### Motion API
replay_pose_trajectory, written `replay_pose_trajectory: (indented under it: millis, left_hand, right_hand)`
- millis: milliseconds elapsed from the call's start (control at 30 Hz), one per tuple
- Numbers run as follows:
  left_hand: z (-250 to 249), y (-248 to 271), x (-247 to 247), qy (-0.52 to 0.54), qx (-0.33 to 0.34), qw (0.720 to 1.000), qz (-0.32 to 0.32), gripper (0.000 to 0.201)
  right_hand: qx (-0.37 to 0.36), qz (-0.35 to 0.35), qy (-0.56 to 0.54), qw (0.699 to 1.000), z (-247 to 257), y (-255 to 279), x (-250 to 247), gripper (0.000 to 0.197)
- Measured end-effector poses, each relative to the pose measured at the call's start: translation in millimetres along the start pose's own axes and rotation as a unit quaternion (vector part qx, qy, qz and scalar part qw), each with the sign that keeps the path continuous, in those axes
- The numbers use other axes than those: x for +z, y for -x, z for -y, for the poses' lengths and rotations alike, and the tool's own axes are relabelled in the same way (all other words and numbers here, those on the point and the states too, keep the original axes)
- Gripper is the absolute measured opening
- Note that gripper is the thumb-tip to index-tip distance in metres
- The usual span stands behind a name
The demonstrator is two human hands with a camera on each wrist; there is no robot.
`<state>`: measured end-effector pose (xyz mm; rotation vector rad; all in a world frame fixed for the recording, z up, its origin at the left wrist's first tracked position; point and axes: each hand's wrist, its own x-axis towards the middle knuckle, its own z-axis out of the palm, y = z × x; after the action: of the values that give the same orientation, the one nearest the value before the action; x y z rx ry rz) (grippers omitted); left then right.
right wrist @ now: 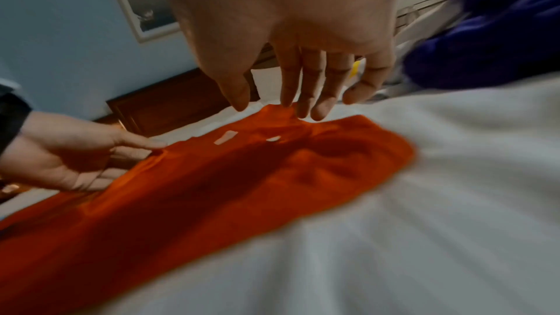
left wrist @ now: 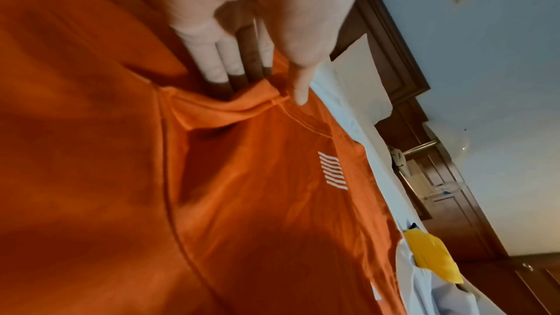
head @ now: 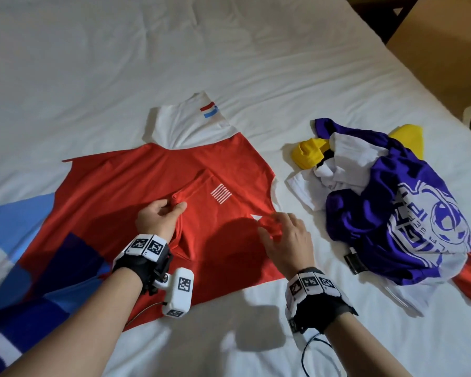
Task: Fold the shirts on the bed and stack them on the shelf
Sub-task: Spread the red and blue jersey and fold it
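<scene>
Now my left hand [head: 158, 219] pinches the flat red cotton shirt's [head: 136, 175] collar to anchor it, while my right hand [head: 286, 238], fingers straight, reaches its right edge to fold.

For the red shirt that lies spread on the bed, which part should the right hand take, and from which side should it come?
Probably the raised red fold near the small white triangle, at the edge of the red shirt that faces the purple shirt. The right hand hovers just above it with fingers straight, so it can come down from above and pinch. The left hand already pinches a matching fold beside the white stripe logo.
</scene>
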<state>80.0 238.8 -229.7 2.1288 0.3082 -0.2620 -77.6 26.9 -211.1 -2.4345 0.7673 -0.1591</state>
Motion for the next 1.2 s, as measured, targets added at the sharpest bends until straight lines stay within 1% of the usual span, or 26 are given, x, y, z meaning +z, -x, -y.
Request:
replay_pose_trajectory:
  millis: [67, 133, 200, 267, 333, 367, 400, 433, 467, 533, 600, 633, 700, 733, 767, 800, 867, 933, 967, 1000, 1033, 1100, 1167, 1200]
  left_hand:
    - [3.0, 1.1, -4.8, -0.001, -0.016, 1.000, -0.007, 0.044]
    - [4.2, 1.6, -7.1, -0.017, -0.026, 1.000, 0.000, 0.044]
    - [2.3, 0.4, -9.2, -0.040, -0.020, 0.999, 0.015, 0.040]
    - [-0.1, -3.9, -10.9, -0.059, 0.000, 0.997, 0.040, 0.032]
    - [0.1, -8.7, -12.9, -0.089, 0.021, 0.994, 0.061, 0.021]
    - [-0.4, -9.1, -14.5, -0.100, 0.033, 0.992, 0.064, 0.015]
    - [-1.2, -8.1, -15.7, -0.100, 0.043, 0.992, 0.069, 0.022]
    - [-1.6, -7.2, -17.0, -0.096, 0.060, 0.991, 0.071, 0.030]
    - [-2.8, -6.5, -18.4, -0.081, 0.070, 0.992, 0.072, 0.029]
    - [-4.7, -0.7, -22.5, -0.065, 0.098, 0.991, 0.062, 0.017]
    - [-2.7, 10.1, -27.0, -0.033, 0.135, 0.988, 0.070, 0.010]
    - [-0.2, 17.3, -28.6, -0.014, 0.154, 0.985, 0.077, 0.011]
    - [8.5, 34.4, -32.0, 0.016, 0.190, 0.978, 0.086, 0.020]
    - [15.6, 42.7, -33.7, 0.022, 0.214, 0.972, 0.097, 0.026]
    - [24.9, 50.8, -34.9, 0.018, 0.247, 0.962, 0.117, 0.032]
    - [34.6, 57.7, -36.2, -0.004, 0.281, 0.949, 0.142, 0.033]
    - [53.2, 68.7, -39.1, -0.063, 0.330, 0.926, 0.172, 0.034]
    - [65.0, 76.9, -41.7, -0.103, 0.338, 0.917, 0.185, 0.042]
    - [68.9, 79.3, -41.9, -0.126, 0.339, 0.914, 0.185, 0.044]
    - [71.6, 81.3, -41.7, -0.158, 0.339, 0.908, 0.188, 0.044]
    - [74.9, 82.7, -40.7, -0.192, 0.342, 0.900, 0.192, 0.044]
    - [79.2, 83.5, -39.6, -0.244, 0.344, 0.883, 0.206, 0.046]
    - [80.7, 83.3, -41.0, -0.252, 0.338, 0.881, 0.214, 0.046]
    - [80.5, 82.5, -42.8, -0.245, 0.332, 0.886, 0.213, 0.044]
  right_hand:
    - [-0.023, 0.049, -0.014, 0.998, 16.8, -29.0, 18.7, 0.037]
    - [-0.035, 0.112, 0.011, 0.993, 31.3, -58.8, 39.1, 0.050]
    - [-0.030, 0.163, 0.045, 0.985, 48.2, -83.9, 50.8, 0.060]
    - [-0.008, 0.199, 0.060, 0.978, 63.1, -101.2, 55.2, 0.061]
    - [0.009, 0.222, 0.053, 0.974, 75.0, -111.0, 56.4, 0.051]
    - [0.010, 0.222, 0.040, 0.974, 79.1, -113.8, 56.1, 0.041]
    - [0.005, 0.214, 0.021, 0.977, 81.7, -115.8, 55.4, 0.029]
    - [-0.008, 0.205, -0.002, 0.979, 83.0, -116.6, 54.0, 0.022]
    - [-0.024, 0.192, -0.031, 0.981, 82.2, -115.6, 50.7, 0.020]
    - [-0.052, 0.158, -0.101, 0.981, 75.8, -108.7, 40.4, 0.016]
    - [-0.076, 0.139, -0.173, 0.972, 67.6, -92.6, 24.0, 0.011]
    - [-0.082, 0.132, -0.194, 0.969, 63.1, -81.9, 15.8, 0.017]
    - [-0.069, 0.128, -0.205, 0.968, 48.6, -57.9, 4.7, 0.034]
    - [-0.058, 0.129, -0.207, 0.968, 40.2, -45.5, 2.1, 0.036]
    - [-0.051, 0.121, -0.198, 0.971, 31.4, -34.1, 1.4, 0.034]
    - [-0.059, 0.100, -0.176, 0.977, 23.7, -23.6, 1.5, 0.032]
    - [-0.101, 0.040, -0.107, 0.988, 9.6, -6.7, 8.0, 0.040]
    - [-0.136, -0.020, -0.067, 0.988, 2.9, 8.6, 15.5, 0.047]
    - [-0.151, -0.035, -0.061, 0.986, 6.0, 15.8, 18.1, 0.048]
    - [-0.164, -0.034, -0.055, 0.984, 11.5, 22.0, 21.8, 0.047]
    - [-0.177, -0.017, -0.047, 0.983, 19.8, 28.4, 26.3, 0.046]
    - [-0.203, 0.054, 0.000, 0.978, 32.9, 40.6, 40.8, 0.043]
    - [-0.194, 0.108, 0.070, 0.972, 36.8, 52.3, 57.6, 0.041]
    - [-0.175, 0.115, 0.094, 0.973, 36.6, 56.8, 63.2, 0.042]
